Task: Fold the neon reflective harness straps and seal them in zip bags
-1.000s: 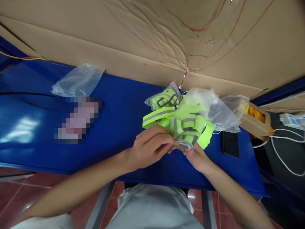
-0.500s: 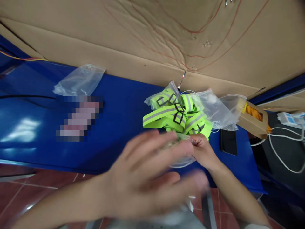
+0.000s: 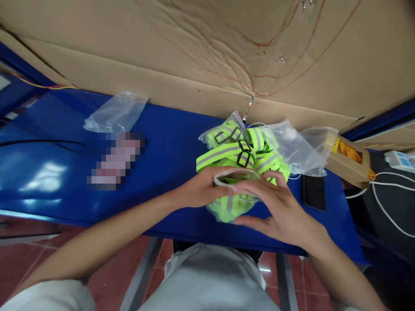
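This looks to us like a small workshop: we see a blue bench (image 3: 171,155) on grey legs (image 3: 142,274), brown board (image 3: 155,52) rising behind the surface's far edge with red wires (image 3: 264,45) strung across it, a cardboard box (image 3: 355,172) near the far right corner, and red floor tiles (image 3: 113,270) below the near edge.

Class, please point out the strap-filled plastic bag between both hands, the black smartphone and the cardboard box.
Strap-filled plastic bag (image 3: 229,208): head view, bulging lower part below its mouth.
Black smartphone (image 3: 314,193): head view, middle of its upward face.
Cardboard box (image 3: 345,168): head view, brown side below the opening.
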`<state>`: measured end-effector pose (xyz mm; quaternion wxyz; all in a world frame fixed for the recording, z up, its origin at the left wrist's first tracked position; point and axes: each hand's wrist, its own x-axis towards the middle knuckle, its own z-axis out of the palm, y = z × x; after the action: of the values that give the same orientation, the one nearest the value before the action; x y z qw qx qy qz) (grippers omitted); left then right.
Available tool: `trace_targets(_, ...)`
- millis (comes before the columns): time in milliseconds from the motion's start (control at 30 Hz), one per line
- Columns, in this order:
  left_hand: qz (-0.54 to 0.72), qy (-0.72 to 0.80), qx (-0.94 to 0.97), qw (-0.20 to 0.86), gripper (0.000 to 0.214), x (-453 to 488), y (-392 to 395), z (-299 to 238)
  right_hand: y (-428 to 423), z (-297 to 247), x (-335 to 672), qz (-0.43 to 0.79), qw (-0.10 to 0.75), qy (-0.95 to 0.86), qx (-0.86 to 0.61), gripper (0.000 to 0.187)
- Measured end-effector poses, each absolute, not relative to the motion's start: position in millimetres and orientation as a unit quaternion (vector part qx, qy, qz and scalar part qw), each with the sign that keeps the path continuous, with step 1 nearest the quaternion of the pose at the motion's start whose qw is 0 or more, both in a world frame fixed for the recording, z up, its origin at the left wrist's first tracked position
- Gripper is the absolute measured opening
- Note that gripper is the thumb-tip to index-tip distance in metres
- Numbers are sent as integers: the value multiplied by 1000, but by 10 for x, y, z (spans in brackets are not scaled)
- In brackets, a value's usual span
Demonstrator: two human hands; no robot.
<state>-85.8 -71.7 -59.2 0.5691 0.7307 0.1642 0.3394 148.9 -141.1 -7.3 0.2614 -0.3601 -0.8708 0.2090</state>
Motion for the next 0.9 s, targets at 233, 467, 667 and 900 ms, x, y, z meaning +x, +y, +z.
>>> trace_targets(233, 292, 213, 682, 636, 41, -826, -786, -823, -1211, -356, 1525, 388, 265, -814, -341, 62)
trace_targets(467, 322, 168, 669, 648, 43, -893, -779, -743, -1292, -407, 1676, 360, 431, -733, -383, 46)
trace_targets(667, 306, 205, 590, 718, 42, -901, -859, -658, -1316, -379, 1685, 413, 440, -699, -384, 50)
trace_targets(900, 299, 132, 525, 786, 76, -989, -845, -663, -1273, -253, 1692, 320, 340, -810, -354, 32)
